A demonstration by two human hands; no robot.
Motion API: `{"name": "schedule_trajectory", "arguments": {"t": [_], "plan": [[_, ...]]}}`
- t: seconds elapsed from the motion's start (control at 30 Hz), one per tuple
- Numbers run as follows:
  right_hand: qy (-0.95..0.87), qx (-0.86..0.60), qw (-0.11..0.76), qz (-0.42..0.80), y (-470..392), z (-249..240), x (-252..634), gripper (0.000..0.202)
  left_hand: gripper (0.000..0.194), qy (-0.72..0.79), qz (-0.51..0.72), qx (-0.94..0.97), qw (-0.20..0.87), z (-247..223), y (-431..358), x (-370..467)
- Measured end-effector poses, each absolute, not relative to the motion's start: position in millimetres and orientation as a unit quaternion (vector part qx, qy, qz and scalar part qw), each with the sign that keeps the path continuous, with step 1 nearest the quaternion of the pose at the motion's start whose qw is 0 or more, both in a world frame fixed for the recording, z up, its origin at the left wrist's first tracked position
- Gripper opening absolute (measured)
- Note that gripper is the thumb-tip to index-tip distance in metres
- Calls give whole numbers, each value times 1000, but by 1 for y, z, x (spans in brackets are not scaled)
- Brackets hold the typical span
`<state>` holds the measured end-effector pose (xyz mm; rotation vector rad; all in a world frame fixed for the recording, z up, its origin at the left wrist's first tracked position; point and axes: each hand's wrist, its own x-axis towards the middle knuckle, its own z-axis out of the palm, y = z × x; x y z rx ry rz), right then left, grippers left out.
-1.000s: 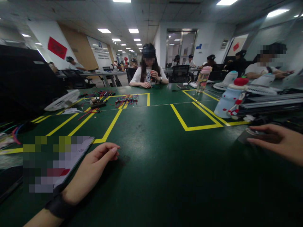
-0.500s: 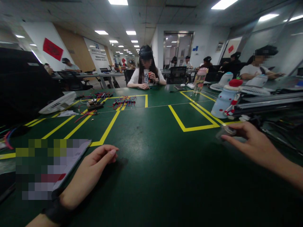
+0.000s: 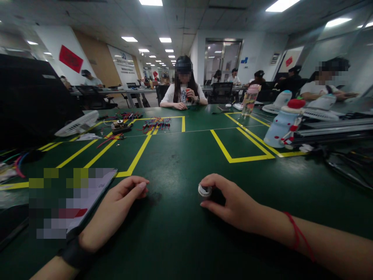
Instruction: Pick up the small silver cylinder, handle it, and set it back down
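Observation:
Near the middle of the green table (image 3: 175,233), my right hand (image 3: 230,198) grips a small round container (image 3: 204,191) between thumb and fingers. The container stands upright and has a whitish top with a dark spot. My left hand (image 3: 128,192) rests on the table to the left, its thumb pressed against the curled fingers. Whether anything small is between those fingertips is hidden. Beside the left hand lies a tablet-like panel (image 3: 99,194), partly blurred out by blocks.
Wire bundles (image 3: 157,124) and a small device (image 3: 120,125) lie at the back left, near a white fan (image 3: 77,123). On the right are a blue bottle (image 3: 281,126), a clear bottle (image 3: 250,102) and black cables (image 3: 346,167). A person (image 3: 183,87) sits opposite.
My right hand has moved left from beside the blue bottle to the middle of the table, carrying the small container. My left hand keeps its pose. The view has shifted slightly.

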<state>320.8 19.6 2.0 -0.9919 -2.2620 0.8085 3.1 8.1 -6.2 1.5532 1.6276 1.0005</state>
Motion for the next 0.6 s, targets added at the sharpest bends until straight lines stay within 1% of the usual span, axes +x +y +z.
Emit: {"name": "schedule_trajectory", "arguments": {"t": [0.07, 0.17, 0.23, 0.33, 0.43, 0.6], "plan": [[-831, -369, 270, 318, 20, -1, 322, 47, 28, 623, 356, 619, 320, -1, 8, 8], [-804, -378, 277, 365, 21, -2, 322, 60, 26, 585, 252, 721, 271, 15, 7, 25], [-788, -376, 277, 400, 23, -2, 321, 57, 24, 537, 189, 790, 229, 28, 6, 45], [-778, -366, 275, 430, 25, -1, 320, 48, 27, 487, 205, 819, 223, 43, 9, 81], [-774, -357, 282, 440, 25, -1, 319, 46, 22, 441, 247, 829, 239, 50, 12, 110], [-778, -357, 277, 436, 24, -2, 319, 43, 17, 418, 279, 836, 220, 48, 14, 123]]}}
